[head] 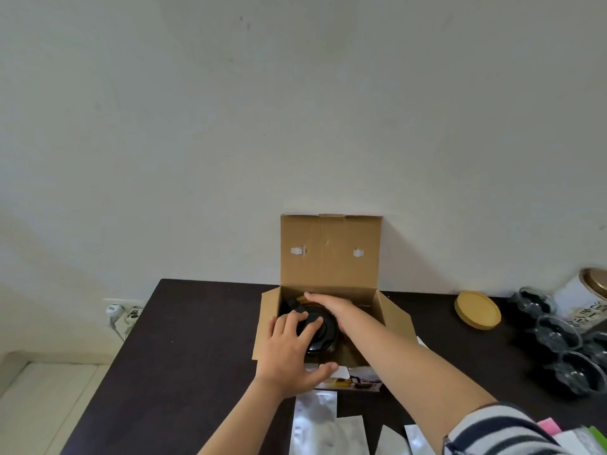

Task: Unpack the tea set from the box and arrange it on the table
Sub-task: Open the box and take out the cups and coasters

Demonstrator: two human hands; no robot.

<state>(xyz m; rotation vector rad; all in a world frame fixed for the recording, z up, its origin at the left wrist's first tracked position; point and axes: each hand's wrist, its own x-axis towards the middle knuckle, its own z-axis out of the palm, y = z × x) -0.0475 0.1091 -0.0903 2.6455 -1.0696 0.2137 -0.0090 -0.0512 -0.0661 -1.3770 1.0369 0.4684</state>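
a pale wall (295, 110) filled the upper field. below it lay the dark bench (184, 339), set against the wall. on the bench stood the open cardboard box (328, 257), its lid flap upright against the wall and its side flaps splayed outward. the teapot (320, 334), dark and glossy with a round black lid, sat inside the box, slightly left of centre.

the left hand (292, 349) spread over the lid of the teapot, fingers curved on the lid and thumb reaching to the near edge of the box. the right hand (331, 307) reached deeper in, its fingers lying along the far side of the teapot; whether they curled under the body could not be told, as the box wall and the pot hid them.

to the right, well apart from the box, were clear plastic cups (558, 339) in a cluster, a tin (588, 290) and a round yellow lid (478, 310). silver pouches (315, 418) lay on the near bench. the striped sleeve (505, 428) of the right arm filled the lower right corner.

handling, as judged: the teapot appeared to be glass or glazed ware, hence stiff, smooth, fragile and moderately heavy. its lid probably sat loose, so a hand on the lid steadies but should not bear the weight. the safer hold would be the body or handle from the side, with the lid pressed down, lifting straight up clear of the box walls.
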